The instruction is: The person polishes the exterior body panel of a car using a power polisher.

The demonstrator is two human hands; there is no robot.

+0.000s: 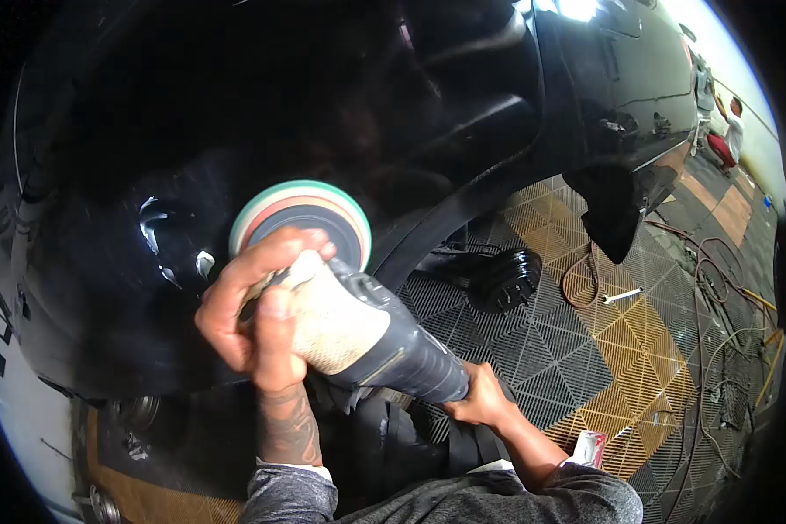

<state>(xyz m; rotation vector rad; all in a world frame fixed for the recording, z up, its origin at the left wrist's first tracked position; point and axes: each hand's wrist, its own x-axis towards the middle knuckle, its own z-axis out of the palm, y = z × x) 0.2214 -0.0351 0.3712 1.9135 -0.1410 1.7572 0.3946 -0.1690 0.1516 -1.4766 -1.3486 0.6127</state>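
Observation:
A power polisher (406, 358) with a dark body and a pale, worn cover lies across the view. Its round green-and-white pad (356, 206) rests against a glossy black car panel (367, 113), just left of the wheel arch. My left hand (258, 301) is wrapped round the polisher's head, close behind the pad. Farther back, my right hand (485, 397) grips the rear end of the body. White smears (150, 234) mark the panel left of the pad. The pad's underside is hidden.
Grey and tan grid tiles (637, 349) cover the floor. On them lie a wrench (623, 296) and a looped hose (712, 266). A round black part (508, 279) shows within the wheel arch. Another person (732, 135) crouches at the far right.

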